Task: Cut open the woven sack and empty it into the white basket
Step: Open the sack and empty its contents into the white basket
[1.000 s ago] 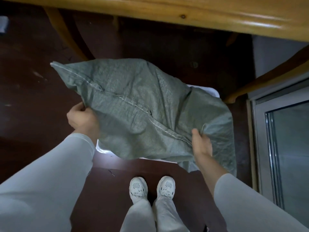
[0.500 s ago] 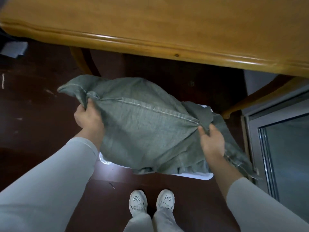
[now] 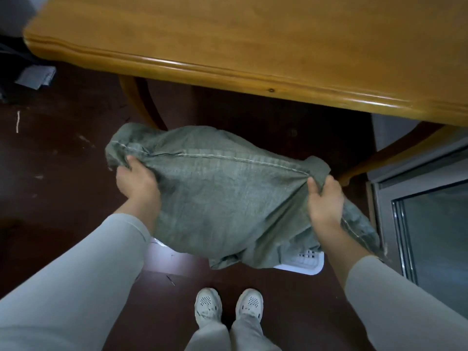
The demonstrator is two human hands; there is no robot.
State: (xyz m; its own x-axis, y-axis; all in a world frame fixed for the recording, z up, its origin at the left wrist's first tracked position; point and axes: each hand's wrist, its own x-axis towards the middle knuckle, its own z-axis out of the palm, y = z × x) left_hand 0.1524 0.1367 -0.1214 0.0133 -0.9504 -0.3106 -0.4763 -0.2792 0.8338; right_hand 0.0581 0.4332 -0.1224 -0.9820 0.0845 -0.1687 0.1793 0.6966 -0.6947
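Gripping the green woven sack (image 3: 228,198) by its stitched seam, the left hand (image 3: 138,181) and right hand (image 3: 325,201) each curl their fingers tight into a bunched corner, holding it upturned just above the white basket (image 3: 304,269) on the floor. Its lower end droops into the basket, so the cutting looks done and the emptying well under way; the sack hides the basket's inside, so how much has dropped cannot be told

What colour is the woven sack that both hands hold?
Dull grey-green woven sack, with a pale stitched seam; head view.
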